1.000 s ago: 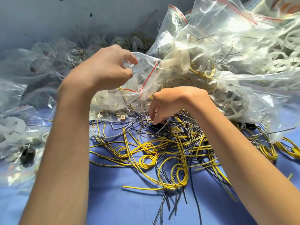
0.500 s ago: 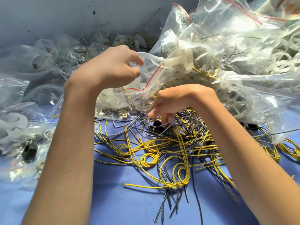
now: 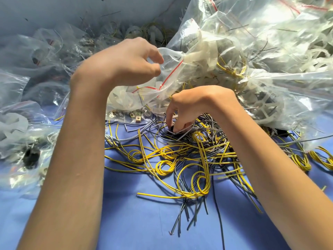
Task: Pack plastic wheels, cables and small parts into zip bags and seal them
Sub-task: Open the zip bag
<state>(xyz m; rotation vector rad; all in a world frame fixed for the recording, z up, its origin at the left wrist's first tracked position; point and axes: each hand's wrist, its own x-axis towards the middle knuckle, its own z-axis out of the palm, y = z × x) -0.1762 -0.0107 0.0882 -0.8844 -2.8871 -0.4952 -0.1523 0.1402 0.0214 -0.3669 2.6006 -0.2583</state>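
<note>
The zip bag (image 3: 172,73) at the centre is thin clear plastic film, glossy and crinkled. The cables (image 3: 180,159) have smooth, faintly shiny plastic insulation. The small black part (image 3: 170,130) looks matt. The blue table cover (image 3: 135,222) is smooth and matt.

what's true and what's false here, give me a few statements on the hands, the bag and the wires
1. The left hand grips the rim of a clear zip bag with a red seal line. True.
2. That bag is empty. False: white plastic pieces lie inside it.
3. The right hand is raised clear of the wires. False: its fingertips pinch a small dark part among them.
4. The loose wires are yellow and dark grey. True.
</note>
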